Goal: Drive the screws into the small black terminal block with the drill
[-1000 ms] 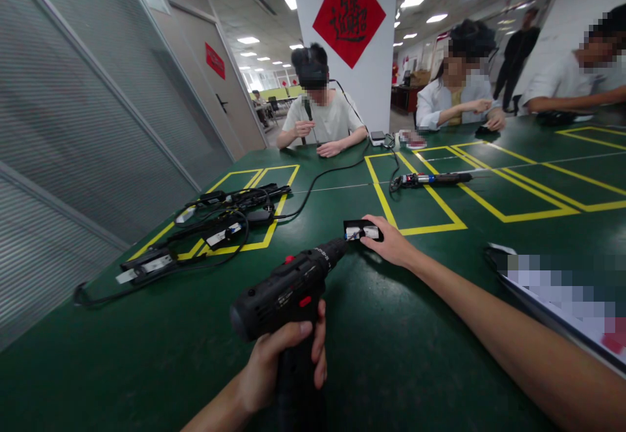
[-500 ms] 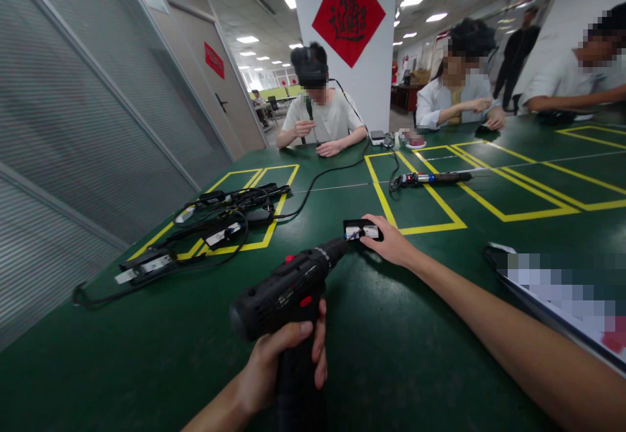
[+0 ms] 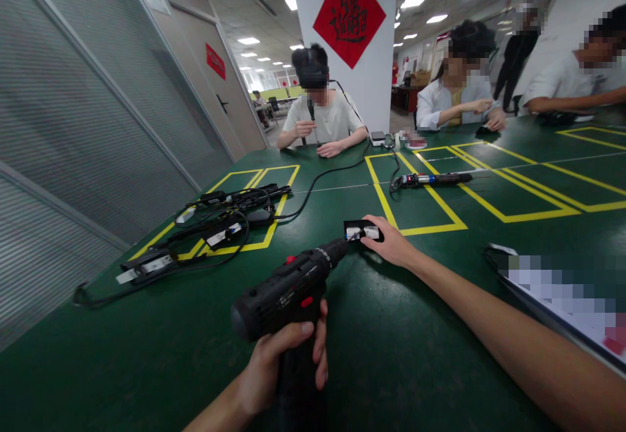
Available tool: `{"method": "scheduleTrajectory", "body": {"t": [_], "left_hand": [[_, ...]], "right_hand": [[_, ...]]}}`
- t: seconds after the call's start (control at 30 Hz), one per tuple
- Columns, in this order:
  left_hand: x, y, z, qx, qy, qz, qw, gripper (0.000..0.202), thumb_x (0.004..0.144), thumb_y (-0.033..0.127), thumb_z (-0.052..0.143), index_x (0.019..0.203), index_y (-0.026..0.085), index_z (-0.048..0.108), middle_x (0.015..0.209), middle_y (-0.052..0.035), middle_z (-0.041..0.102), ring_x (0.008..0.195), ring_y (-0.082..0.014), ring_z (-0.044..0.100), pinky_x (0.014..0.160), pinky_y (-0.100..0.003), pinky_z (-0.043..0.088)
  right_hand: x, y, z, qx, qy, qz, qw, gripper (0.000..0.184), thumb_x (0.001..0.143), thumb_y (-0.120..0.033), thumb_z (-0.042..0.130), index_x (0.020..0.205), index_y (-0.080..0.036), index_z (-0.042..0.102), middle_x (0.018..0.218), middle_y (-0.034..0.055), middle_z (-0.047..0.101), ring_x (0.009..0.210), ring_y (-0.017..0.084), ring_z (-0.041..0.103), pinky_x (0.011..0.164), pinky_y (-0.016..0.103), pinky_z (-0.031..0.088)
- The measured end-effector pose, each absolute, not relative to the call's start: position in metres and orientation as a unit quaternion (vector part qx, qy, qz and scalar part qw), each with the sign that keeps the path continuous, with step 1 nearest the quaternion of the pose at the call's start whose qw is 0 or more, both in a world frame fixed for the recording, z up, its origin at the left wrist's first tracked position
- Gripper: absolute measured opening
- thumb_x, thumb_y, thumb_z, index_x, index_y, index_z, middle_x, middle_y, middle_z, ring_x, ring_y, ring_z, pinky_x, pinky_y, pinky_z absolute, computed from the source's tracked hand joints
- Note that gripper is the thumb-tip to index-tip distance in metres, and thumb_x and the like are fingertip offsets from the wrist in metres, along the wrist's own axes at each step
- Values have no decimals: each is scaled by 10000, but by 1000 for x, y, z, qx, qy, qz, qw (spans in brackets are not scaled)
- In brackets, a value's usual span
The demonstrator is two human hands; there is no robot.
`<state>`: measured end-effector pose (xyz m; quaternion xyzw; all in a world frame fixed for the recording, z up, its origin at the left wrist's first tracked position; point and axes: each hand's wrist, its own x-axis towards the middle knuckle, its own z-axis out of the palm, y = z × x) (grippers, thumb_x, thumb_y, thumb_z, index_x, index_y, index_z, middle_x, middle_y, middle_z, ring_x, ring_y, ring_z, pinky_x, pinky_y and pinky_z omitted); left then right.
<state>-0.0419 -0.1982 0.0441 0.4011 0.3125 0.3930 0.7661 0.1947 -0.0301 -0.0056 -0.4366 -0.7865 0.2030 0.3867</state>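
In the head view, a black cordless drill (image 3: 288, 288) with red buttons points away and to the right. My left hand (image 3: 288, 360) is wrapped round its handle, thumb on the near side. The drill's chuck ends close to a small black box-shaped part (image 3: 349, 226) with a white label. My right hand (image 3: 386, 243) grips that part at its right end between thumb and fingers, just at the green table (image 3: 372, 354). Whether the drill's tip touches the part I cannot tell.
Black power strips with cables (image 3: 229, 223) lie on the left. A soldering-iron-like tool (image 3: 433, 179) lies across yellow tape lines. A folder-like item (image 3: 552, 295) sits at the right. Across the table a person (image 3: 323, 113) holds a screwdriver (image 3: 312, 109); other people sit farther right.
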Motion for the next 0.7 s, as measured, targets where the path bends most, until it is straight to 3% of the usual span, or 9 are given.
{"method": "scheduleTrajectory", "body": {"t": [0.7], "left_hand": [[-42,-199,45,404,317,391,764,247,829,256,376,1042,139,424,625,-1,510,480,-174,584,547,-334,445]], "right_hand": [[195,-31,-6,-435,-784,213,388,381,864,-301,549,1218,-183,474,1213,83,521,1034,234,546,870,459,446]]}}
